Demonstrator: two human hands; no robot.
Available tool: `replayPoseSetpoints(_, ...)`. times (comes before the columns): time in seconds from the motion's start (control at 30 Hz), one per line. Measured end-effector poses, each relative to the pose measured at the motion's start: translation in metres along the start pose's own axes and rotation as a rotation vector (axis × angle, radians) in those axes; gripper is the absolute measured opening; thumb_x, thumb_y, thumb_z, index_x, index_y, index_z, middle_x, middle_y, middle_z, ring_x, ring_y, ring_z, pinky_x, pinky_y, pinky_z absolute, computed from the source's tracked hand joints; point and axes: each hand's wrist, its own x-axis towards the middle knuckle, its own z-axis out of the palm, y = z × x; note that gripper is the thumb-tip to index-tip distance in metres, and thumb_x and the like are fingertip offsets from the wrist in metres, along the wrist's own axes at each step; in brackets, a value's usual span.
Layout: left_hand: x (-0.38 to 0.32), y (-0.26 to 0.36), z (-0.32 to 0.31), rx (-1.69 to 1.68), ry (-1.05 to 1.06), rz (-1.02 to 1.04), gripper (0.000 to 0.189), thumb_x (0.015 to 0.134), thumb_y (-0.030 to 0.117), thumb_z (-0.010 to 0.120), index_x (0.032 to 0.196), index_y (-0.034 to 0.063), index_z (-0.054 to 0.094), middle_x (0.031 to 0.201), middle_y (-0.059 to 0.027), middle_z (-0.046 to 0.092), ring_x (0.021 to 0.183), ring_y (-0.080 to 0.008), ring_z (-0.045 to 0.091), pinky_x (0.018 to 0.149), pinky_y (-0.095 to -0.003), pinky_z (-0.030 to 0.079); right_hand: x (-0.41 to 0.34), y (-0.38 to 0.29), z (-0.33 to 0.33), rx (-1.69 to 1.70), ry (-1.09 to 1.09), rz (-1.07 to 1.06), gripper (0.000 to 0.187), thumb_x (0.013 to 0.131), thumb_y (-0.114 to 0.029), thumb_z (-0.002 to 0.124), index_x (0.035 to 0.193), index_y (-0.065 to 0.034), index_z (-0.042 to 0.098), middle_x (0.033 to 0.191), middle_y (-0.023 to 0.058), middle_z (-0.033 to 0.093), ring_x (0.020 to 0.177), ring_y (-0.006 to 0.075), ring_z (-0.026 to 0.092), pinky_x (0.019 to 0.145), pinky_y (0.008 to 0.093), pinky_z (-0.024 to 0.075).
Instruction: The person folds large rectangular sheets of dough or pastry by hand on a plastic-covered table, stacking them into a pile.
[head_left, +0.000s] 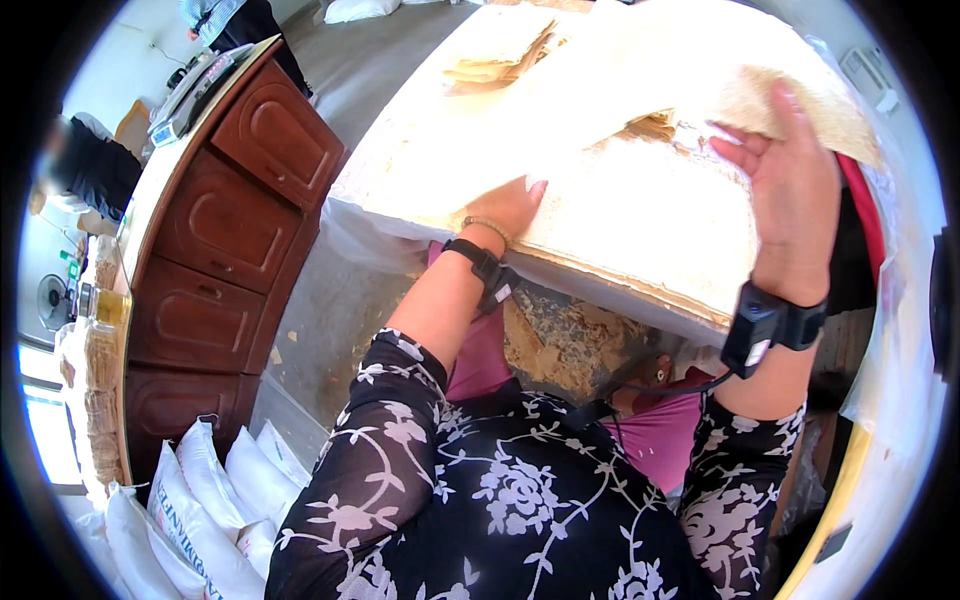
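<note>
A stack of broad, pale, thin sheets (637, 225), which look like flatbread or dried dough, lies before me with layered brown edges. My left hand (510, 206) rests at the near left part of the stack, its thumb visible and the other fingers lost in glare or under a sheet. Over the right side is my right hand (795, 180), one digit lying against a raised, tan sheet edge (750, 90). Two other fingertips sit lower, apart from that digit. Whether the right hand grips the sheet is unclear. Folded sheets (652, 124) show between the hands.
Another folded pile (502, 52) sits farther back. A reddish wooden cabinet (225, 217) at left bears a scale (187, 94) and a jar (105, 306). White sacks (195, 495) stand below it. Two people (94, 161) are beyond the cabinet. Crumbs litter the floor (577, 330).
</note>
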Motion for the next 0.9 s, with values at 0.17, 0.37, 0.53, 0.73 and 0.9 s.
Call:
replayPoseSetpoints(0.17, -0.01, -0.025, 0.008, -0.128, -0.203, 0.014, 0.055, 0.101, 0.037, 0.051, 0.141, -0.0006, 0.048, 0.138, -0.02, 0.057, 0.128, -0.0312, 0.054, 0.105, -0.0406, 0.045, 0.013, -0.013, -0.056, 0.156, -0.096, 0.046, 0.041, 0.1, -0.028, 0.061, 0.124, 0.0046, 0.06, 0.115, 0.0203, 0.069, 0.088, 0.026, 0.073, 0.073, 0.0319, 0.0619)
replayPoseSetpoints(0.37, -0.049, -0.069, -0.017, -1.298, 0.061, -0.306, 0.054, 0.102, 0.032, 0.051, 0.145, 0.0, 0.044, 0.14, -0.0188, 0.056, 0.127, -0.0298, 0.055, 0.105, -0.0395, 0.046, -0.053, 0.109, -0.151, -0.119, 0.265, 0.445, 0.042, 0.101, -0.029, 0.058, 0.127, 0.004, 0.058, 0.116, 0.0154, 0.067, 0.085, 0.0245, 0.071, 0.072, 0.0359, 0.0619)
replayPoseSetpoints(0.53, -0.102, -0.08, -0.047, -1.647, -0.156, -0.366, 0.052, 0.102, 0.027, 0.052, 0.146, 0.0008, 0.041, 0.141, -0.017, 0.055, 0.126, -0.0279, 0.056, 0.104, -0.0389, 0.048, -0.116, 0.19, -0.169, 0.199, 0.364, 0.628, 0.042, 0.103, -0.024, 0.055, 0.138, -0.0006, 0.049, 0.127, 0.0126, 0.064, 0.106, 0.027, 0.068, 0.083, 0.0398, 0.0603)
replayPoseSetpoints(0.73, -0.121, -0.048, -0.072, -1.606, -0.362, -0.477, 0.038, 0.102, 0.018, 0.055, 0.134, -0.0015, 0.052, 0.126, -0.0163, 0.063, 0.106, -0.0241, 0.066, 0.092, -0.0387, 0.056, -0.141, 0.203, -0.139, 0.395, 0.402, 0.478, 0.039, 0.105, -0.024, 0.053, 0.136, -0.0011, 0.051, 0.129, 0.0138, 0.063, 0.114, 0.0265, 0.065, 0.095, 0.0432, 0.0555)
replayPoseSetpoints(0.9, -0.073, -0.055, -0.065, -1.663, 0.09, -0.839, 0.032, 0.102, 0.016, 0.053, 0.128, -0.0032, 0.054, 0.112, -0.0131, 0.069, 0.1, -0.0249, 0.068, 0.083, -0.0367, 0.058, -0.143, 0.173, -0.136, 0.429, 0.336, 0.602, 0.039, 0.104, -0.028, 0.053, 0.131, -0.0002, 0.054, 0.119, 0.0134, 0.067, 0.102, 0.0256, 0.07, 0.082, 0.04, 0.0602)
